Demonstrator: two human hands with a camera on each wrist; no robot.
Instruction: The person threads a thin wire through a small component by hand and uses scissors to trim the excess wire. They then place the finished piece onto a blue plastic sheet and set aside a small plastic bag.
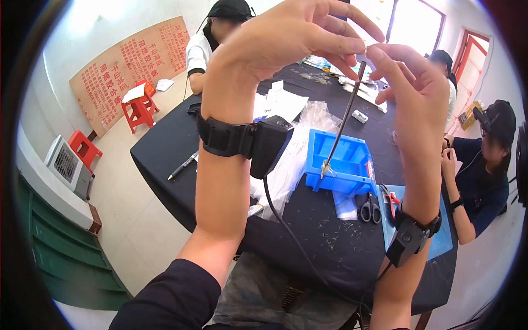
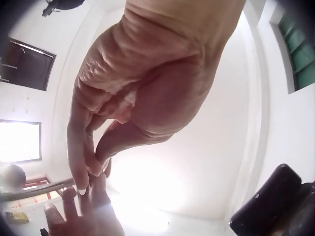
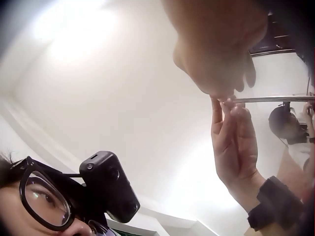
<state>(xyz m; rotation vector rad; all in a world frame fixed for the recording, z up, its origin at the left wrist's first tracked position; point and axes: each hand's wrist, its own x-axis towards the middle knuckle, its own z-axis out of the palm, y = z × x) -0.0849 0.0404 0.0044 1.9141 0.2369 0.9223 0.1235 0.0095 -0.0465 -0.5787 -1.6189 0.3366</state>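
Closest to the head camera, the left hand (image 1: 291, 41) is lifted high over the bench (image 1: 159, 148), a black camera (image 1: 272, 144) strapped to its wrist. Its thumb and fingers are bent towards the upper end of a thin metal rod (image 1: 346, 113), their tips meeting those of the other hand; I cannot tell which hand grips the rod, or whether something small is pinched between them.

From the far left, a cooler (image 1: 65, 159) stands on the floor, with two red stools (image 1: 140, 113) beyond it and a lettered board (image 1: 129, 71) leaning on the wall. Next comes a person in a white top (image 1: 198, 58) across the bench. A pen (image 1: 184, 165) lies near the bench's left edge, then papers (image 1: 280, 102) and clear bags (image 1: 294, 162).

Right of the bags sits a blue bin (image 1: 344, 184). Above it the rod slants down leftward to some gold bits (image 1: 326, 169) at the bin's near side; whether its lower end rests there is unclear. Scissors (image 1: 370, 212) lie just right of the bin, then a red-handled tool (image 1: 391, 202) by a blue mat (image 1: 440, 239).

Over the mat rises the right hand (image 1: 421, 91), thumb and forefinger brought together at the rod's top. Farthest right is a person in a dark top (image 1: 478, 179).
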